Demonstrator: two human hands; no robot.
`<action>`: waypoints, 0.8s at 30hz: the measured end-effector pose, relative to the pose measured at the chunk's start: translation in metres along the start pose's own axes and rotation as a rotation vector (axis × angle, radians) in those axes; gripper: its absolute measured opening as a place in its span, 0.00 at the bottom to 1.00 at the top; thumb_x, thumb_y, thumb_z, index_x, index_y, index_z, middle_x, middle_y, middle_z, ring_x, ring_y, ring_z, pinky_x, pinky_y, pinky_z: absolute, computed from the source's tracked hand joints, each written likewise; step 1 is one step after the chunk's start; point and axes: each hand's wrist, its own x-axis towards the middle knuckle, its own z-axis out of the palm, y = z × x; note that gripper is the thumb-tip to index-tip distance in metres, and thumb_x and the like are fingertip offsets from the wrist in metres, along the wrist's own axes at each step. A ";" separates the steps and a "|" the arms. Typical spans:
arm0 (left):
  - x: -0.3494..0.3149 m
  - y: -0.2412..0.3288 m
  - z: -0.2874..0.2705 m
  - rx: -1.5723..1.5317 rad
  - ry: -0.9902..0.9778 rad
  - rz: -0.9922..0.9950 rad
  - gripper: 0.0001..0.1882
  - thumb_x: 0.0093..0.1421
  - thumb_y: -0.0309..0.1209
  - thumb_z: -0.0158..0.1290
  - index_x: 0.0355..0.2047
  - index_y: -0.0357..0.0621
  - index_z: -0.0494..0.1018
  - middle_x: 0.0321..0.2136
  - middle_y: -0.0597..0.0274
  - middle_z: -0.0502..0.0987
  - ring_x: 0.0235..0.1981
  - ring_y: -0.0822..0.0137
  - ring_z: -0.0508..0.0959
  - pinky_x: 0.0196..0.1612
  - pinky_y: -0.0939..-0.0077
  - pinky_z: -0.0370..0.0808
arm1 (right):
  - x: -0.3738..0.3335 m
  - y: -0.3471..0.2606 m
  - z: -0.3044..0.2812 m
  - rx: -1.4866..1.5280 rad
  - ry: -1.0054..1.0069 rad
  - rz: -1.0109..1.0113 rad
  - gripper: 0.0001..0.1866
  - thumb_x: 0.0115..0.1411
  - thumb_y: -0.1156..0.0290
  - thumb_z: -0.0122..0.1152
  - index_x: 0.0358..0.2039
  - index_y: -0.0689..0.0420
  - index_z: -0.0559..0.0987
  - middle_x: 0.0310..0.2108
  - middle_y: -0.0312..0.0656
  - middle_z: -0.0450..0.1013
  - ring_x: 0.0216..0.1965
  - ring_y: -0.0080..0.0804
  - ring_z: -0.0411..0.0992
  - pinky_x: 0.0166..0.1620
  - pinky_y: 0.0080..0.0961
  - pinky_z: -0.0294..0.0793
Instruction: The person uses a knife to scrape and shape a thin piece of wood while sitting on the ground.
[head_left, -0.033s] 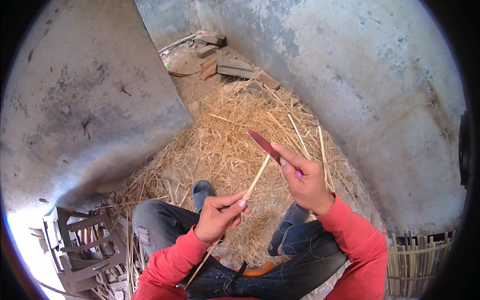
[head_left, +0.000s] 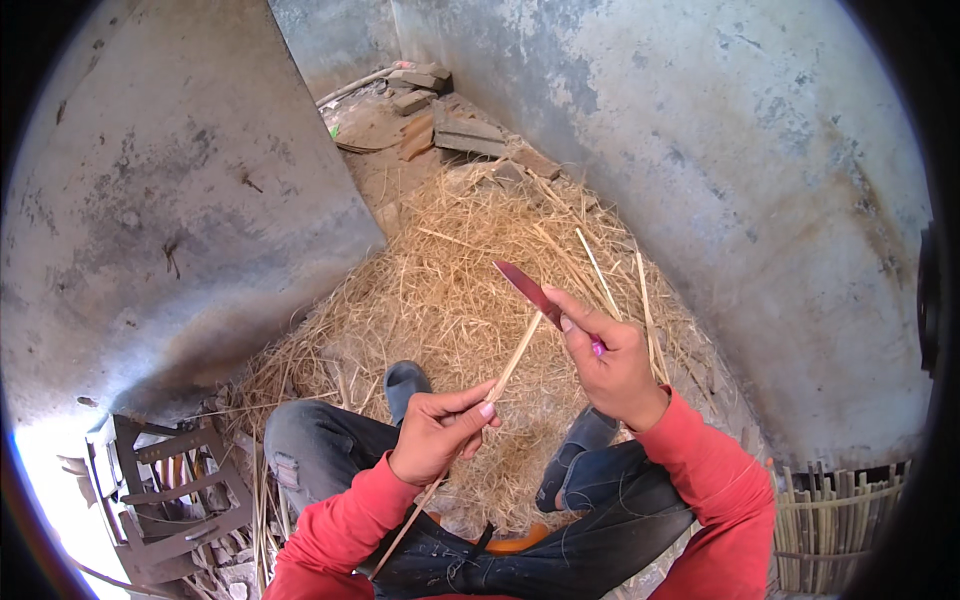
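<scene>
My left hand (head_left: pixel 446 428) is closed round a thin pale strip of split bamboo or cane (head_left: pixel 516 366). The strip slants up to the right from my fingers, and its lower part runs down past my wrist across my lap. In my right hand (head_left: pixel 612 362) is a knife (head_left: pixel 522 284), its dark reddish blade pointing up and left. A bit of its purple handle shows beside my palm. The blade lies against the strip's upper end or just over it; I cannot tell whether it cuts in.
Pale shavings (head_left: pixel 450 290) cover the floor before my feet, with long strips (head_left: pixel 597 270) on the right. Bricks (head_left: pixel 468 135) lie at the back, between plastered walls (head_left: pixel 720 150). A dark frame (head_left: pixel 185 490) stands at lower left, a slatted bamboo basket (head_left: pixel 825 530) at lower right.
</scene>
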 end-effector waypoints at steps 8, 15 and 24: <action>-0.003 -0.003 0.000 0.004 0.003 0.071 0.22 0.63 0.19 0.61 0.58 0.33 0.74 0.32 0.62 0.81 0.20 0.81 0.71 0.21 0.86 0.68 | 0.001 0.011 0.015 0.024 0.153 -0.237 0.21 0.66 0.79 0.54 0.59 0.55 0.78 0.35 0.51 0.82 0.26 0.24 0.78 0.31 0.27 0.75; 0.000 -0.002 0.001 0.025 0.074 0.164 0.21 0.62 0.18 0.61 0.56 0.34 0.75 0.31 0.62 0.81 0.20 0.83 0.70 0.20 0.86 0.65 | -0.021 -0.002 0.027 -0.083 -0.226 -0.198 0.21 0.64 0.79 0.55 0.59 0.57 0.78 0.30 0.51 0.80 0.20 0.32 0.77 0.27 0.30 0.75; -0.007 0.003 -0.001 -0.004 0.049 0.129 0.17 0.62 0.18 0.61 0.52 0.32 0.77 0.31 0.57 0.83 0.19 0.82 0.73 0.18 0.87 0.66 | -0.008 0.010 0.021 -0.139 0.115 -0.249 0.26 0.62 0.81 0.57 0.62 0.53 0.76 0.19 0.48 0.73 0.15 0.31 0.70 0.22 0.30 0.68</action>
